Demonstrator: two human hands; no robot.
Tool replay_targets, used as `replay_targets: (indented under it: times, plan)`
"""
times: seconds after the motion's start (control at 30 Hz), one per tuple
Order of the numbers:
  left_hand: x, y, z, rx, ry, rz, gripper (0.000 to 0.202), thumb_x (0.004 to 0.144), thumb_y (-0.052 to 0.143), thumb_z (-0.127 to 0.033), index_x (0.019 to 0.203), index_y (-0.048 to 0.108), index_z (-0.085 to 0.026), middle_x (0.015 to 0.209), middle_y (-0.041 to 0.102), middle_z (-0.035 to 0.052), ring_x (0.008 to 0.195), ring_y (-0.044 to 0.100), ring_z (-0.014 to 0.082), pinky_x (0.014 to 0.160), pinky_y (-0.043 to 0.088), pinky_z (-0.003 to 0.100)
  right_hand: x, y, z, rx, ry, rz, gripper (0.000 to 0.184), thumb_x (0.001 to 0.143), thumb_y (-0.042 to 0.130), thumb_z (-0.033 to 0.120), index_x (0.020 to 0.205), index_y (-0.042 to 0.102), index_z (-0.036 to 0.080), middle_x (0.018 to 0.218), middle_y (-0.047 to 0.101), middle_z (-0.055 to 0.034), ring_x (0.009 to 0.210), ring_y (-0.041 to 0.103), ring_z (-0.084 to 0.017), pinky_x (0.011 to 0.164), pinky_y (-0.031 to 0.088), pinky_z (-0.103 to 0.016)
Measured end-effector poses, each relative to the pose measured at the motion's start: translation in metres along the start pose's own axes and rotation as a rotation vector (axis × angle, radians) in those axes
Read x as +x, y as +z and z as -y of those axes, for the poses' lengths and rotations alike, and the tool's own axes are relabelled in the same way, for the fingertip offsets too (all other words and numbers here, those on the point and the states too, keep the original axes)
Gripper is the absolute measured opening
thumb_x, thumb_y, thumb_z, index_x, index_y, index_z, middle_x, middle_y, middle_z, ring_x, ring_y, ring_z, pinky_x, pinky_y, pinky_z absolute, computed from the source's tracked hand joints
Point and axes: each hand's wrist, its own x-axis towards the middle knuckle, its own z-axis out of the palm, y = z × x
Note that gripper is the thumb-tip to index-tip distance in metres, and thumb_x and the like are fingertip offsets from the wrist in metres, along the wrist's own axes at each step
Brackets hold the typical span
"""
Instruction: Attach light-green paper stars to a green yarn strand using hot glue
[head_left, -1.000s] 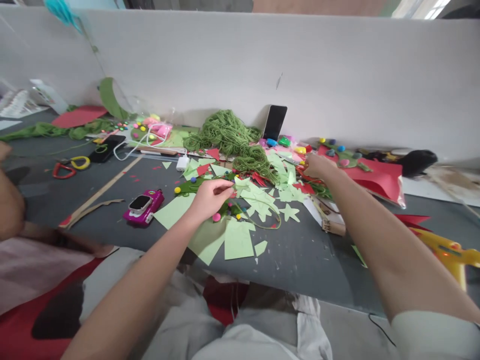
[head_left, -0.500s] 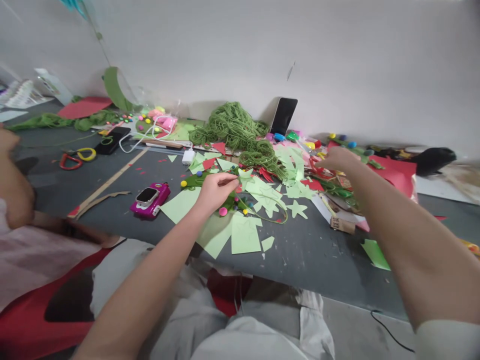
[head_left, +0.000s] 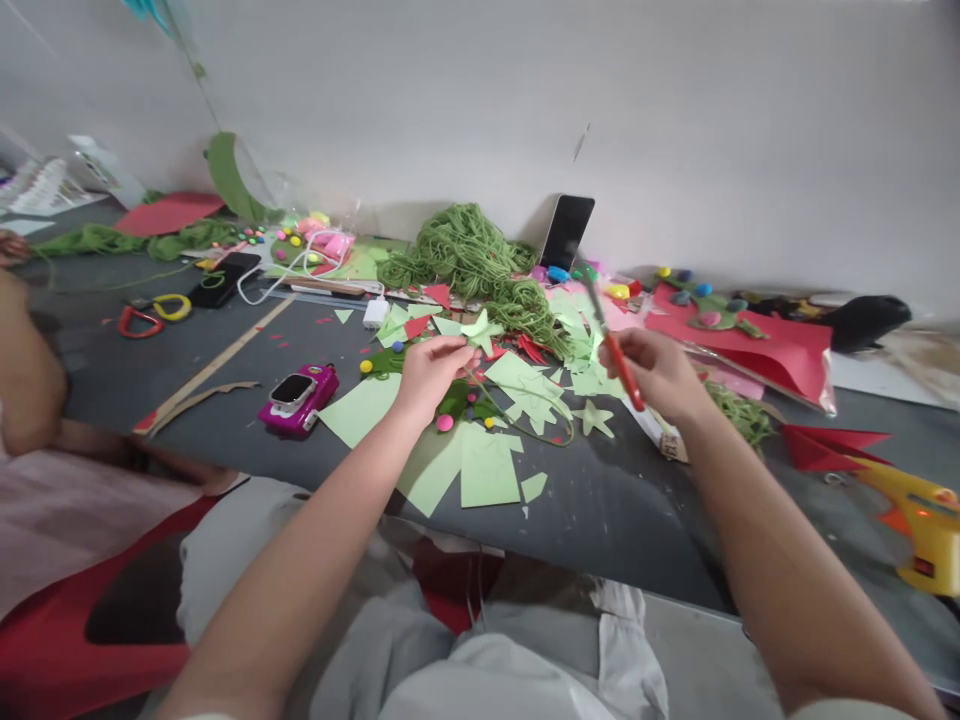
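My left hand point(head_left: 431, 368) pinches a light green paper star point(head_left: 481, 329) above a dark green felt piece dotted with coloured pom-poms point(head_left: 457, 405). My right hand point(head_left: 660, 373) is closed around red-handled scissors point(head_left: 611, 335), blades pointing up and away, blurred by motion. Light green paper scraps point(head_left: 480, 465) and cut stars point(head_left: 594, 418) lie on the dark grey table point(head_left: 600, 510) between my hands.
A heap of green yarn point(head_left: 469, 255) and a propped black phone point(head_left: 568, 232) stand at the wall. A magenta toy camera point(head_left: 296, 398), a wooden strip point(head_left: 217, 365), red paper sheets point(head_left: 757, 345) and a yellow glue gun point(head_left: 919, 515) lie around. Another person's arm point(head_left: 26, 370) is at left.
My right hand drew back from the pile at the far right, now holding red-handled scissors nearer my left hand. My left hand lifted the paper star slightly.
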Motion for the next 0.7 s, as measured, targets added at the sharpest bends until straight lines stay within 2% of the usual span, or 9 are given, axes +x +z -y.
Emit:
replay_targets:
  times: [0.07, 0.17, 0.27, 0.43, 0.7]
  plan:
    - [0.001, 0.001, 0.002, -0.02, 0.03, -0.038, 0.031, 0.068, 0.085, -0.033, 0.092, 0.072, -0.016, 0.089, 0.08, 0.0086, 0.083, 0.077, 0.0232, 0.084, 0.061, 0.04, -0.012, 0.019, 0.004, -0.101, -0.037, 0.132, 0.039, 0.078, 0.077, 0.053, 0.09, 0.064, 0.018, 0.077, 0.065, -0.0048, 0.064, 0.055, -0.016, 0.058, 0.044, -0.03]
    - [0.001, 0.002, 0.005, -0.023, 0.087, -0.075, 0.028, 0.071, 0.082, -0.031, 0.093, 0.072, -0.017, 0.089, 0.08, 0.008, 0.086, 0.078, 0.024, 0.085, 0.062, 0.04, -0.023, 0.046, 0.007, -0.282, -0.092, 0.182, 0.039, 0.082, 0.071, 0.057, 0.081, 0.058, 0.02, 0.066, 0.057, -0.0003, 0.058, 0.045, -0.014, 0.054, 0.034, -0.028]
    - [0.001, 0.002, 0.008, 0.002, 0.142, -0.103, 0.025, 0.073, 0.08, -0.03, 0.093, 0.072, -0.017, 0.088, 0.08, 0.0074, 0.088, 0.078, 0.0248, 0.086, 0.062, 0.04, -0.028, 0.063, 0.01, -0.313, -0.121, 0.198, 0.043, 0.085, 0.065, 0.06, 0.073, 0.051, 0.021, 0.062, 0.051, 0.0011, 0.058, 0.039, -0.013, 0.054, 0.031, -0.029]
    - [0.002, 0.003, 0.014, 0.01, 0.23, -0.125, 0.024, 0.075, 0.079, -0.031, 0.093, 0.072, -0.017, 0.087, 0.079, 0.0071, 0.088, 0.078, 0.0247, 0.088, 0.062, 0.041, -0.034, 0.07, 0.015, -0.297, -0.1, 0.213, 0.05, 0.084, 0.066, 0.062, 0.066, 0.042, 0.022, 0.061, 0.041, 0.0034, 0.059, 0.034, -0.012, 0.055, 0.028, -0.029]
    - [0.003, 0.003, 0.015, 0.097, 0.269, -0.149, 0.021, 0.078, 0.077, -0.034, 0.092, 0.072, -0.019, 0.088, 0.078, 0.0062, 0.086, 0.077, 0.0233, 0.086, 0.062, 0.041, -0.036, 0.071, 0.017, -0.305, -0.017, 0.264, 0.046, 0.083, 0.067, 0.062, 0.07, 0.048, 0.022, 0.062, 0.046, 0.0026, 0.059, 0.04, -0.014, 0.055, 0.03, -0.029]
